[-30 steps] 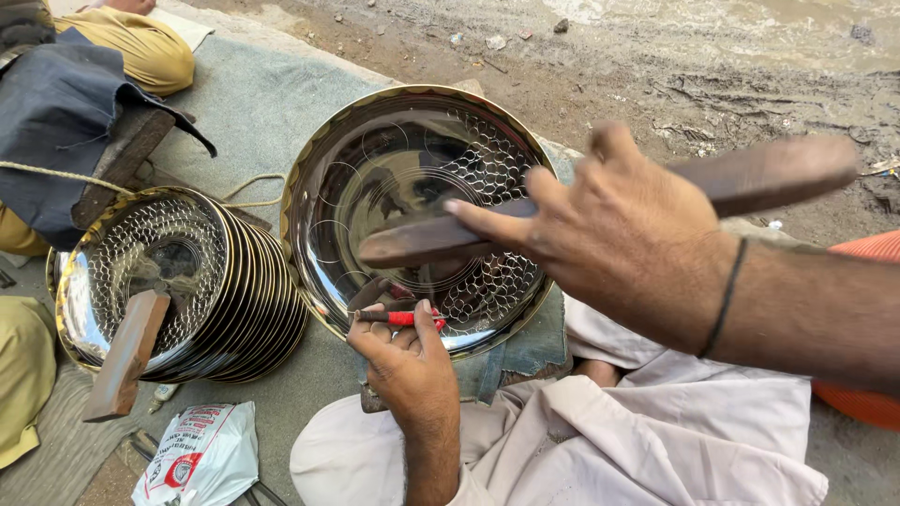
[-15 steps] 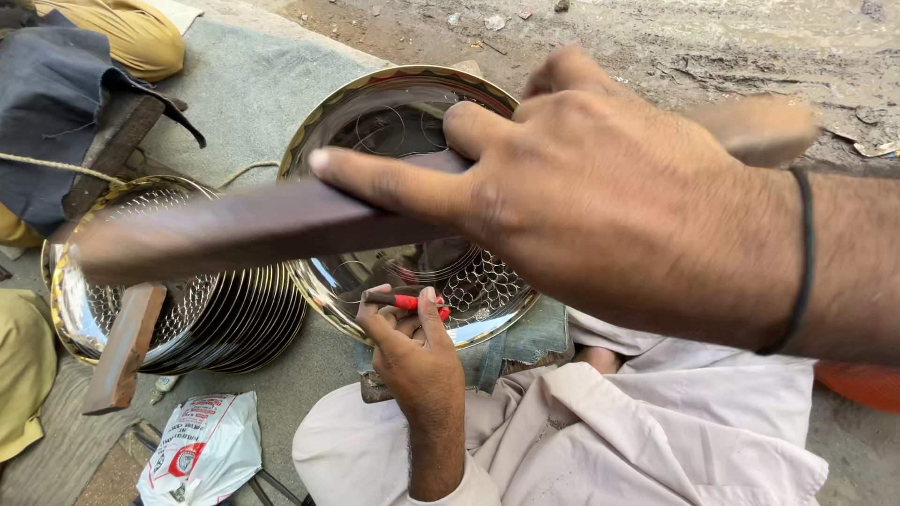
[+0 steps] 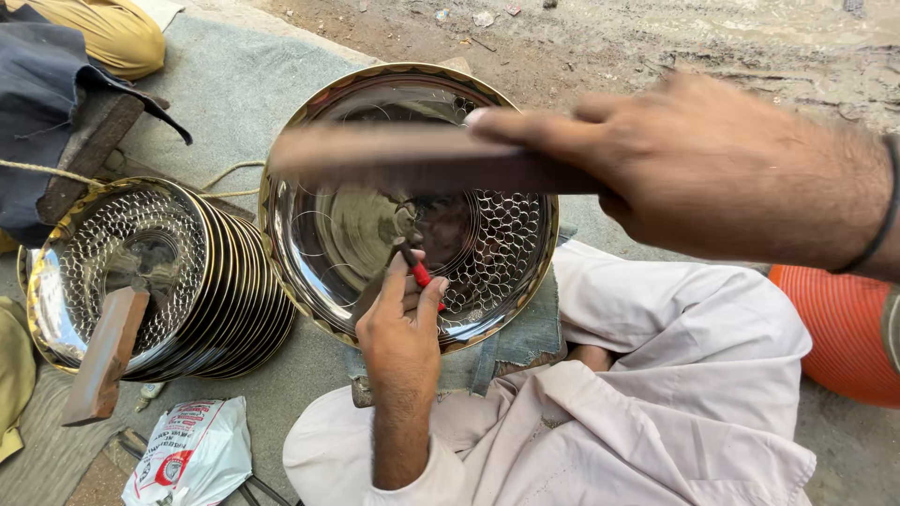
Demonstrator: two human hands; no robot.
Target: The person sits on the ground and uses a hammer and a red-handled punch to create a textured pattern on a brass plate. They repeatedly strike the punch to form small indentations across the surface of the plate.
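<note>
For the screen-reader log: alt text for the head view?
A left hand holds a red-handled punch against a shiny round tray, while the right hand holds a wooden bar above it. A stack of trays leans at left.

1. Daylight is bright and even across the scene, with no dim corners.
2. The round steel tray [image 3: 347, 234] mirrors the sky and shows pale glare on its polished centre.
3. The right hand [image 3: 712, 173] and the wooden stick [image 3: 403, 155] it holds are smeared by motion blur.
4. The left hand [image 3: 401, 323] is sharp.
5. Shadows are soft and short beneath the stacked trays [image 3: 225, 281].
</note>
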